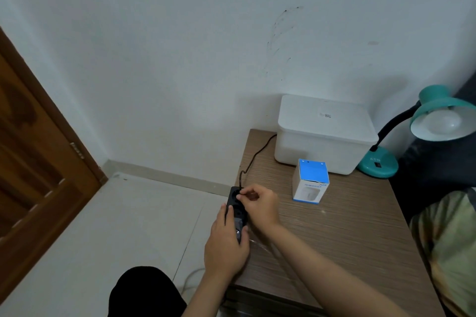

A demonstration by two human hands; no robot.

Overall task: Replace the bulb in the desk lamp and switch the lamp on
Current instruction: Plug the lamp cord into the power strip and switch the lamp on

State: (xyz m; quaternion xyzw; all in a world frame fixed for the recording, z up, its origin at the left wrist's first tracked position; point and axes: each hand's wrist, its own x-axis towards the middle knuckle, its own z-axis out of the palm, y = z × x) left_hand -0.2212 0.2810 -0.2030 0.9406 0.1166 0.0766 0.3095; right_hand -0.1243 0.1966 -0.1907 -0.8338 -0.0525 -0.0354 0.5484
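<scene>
Left hand (226, 242) wrapped around near end of black power strip (235, 210) at left edge of wooden bedside table (347, 226); right hand (258, 203) pinched shut on black plug at strip's far socket, dark cord (253, 159) trailing far toward white lidded box (324, 134). Teal gooseneck desk lamp (412, 136) at far right of table, white bulb (444, 121) seated in shade, unlit. Blue-and-white carton (310, 181) upright just near of box.
</scene>
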